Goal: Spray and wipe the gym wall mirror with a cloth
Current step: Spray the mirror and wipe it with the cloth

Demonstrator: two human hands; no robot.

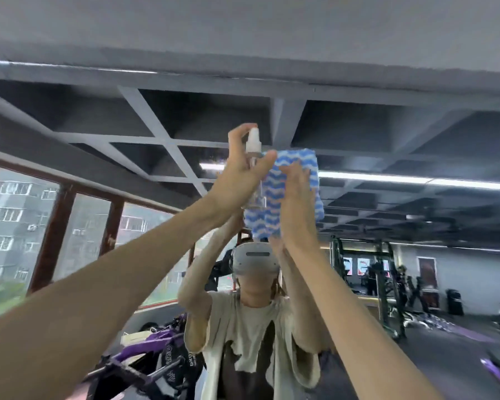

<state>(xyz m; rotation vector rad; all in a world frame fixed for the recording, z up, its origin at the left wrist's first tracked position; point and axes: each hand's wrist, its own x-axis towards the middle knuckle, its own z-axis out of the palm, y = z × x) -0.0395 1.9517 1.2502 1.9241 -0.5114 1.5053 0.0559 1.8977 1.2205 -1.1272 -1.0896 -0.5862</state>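
Note:
The wall mirror [387, 140] fills the view and reflects the gym and a person with raised arms. High at the centre, my left hand [240, 174] grips a small clear spray bottle [254, 157] with a white nozzle; the forefinger lies over the nozzle top and the thumb crosses the bottle. Beside it, my right hand [296, 203] presses a blue-and-white wavy-striped cloth [289, 174] flat against the glass with straight fingers. Bottle and cloth overlap at the cloth's left edge.
The mirror's top edge [243, 73] meets the grey wall above. Reflected in the glass are purple gym machines [156, 350] at lower left, a weight rack [387, 284] at right, windows [55, 226] at left and ceiling lights [387, 179].

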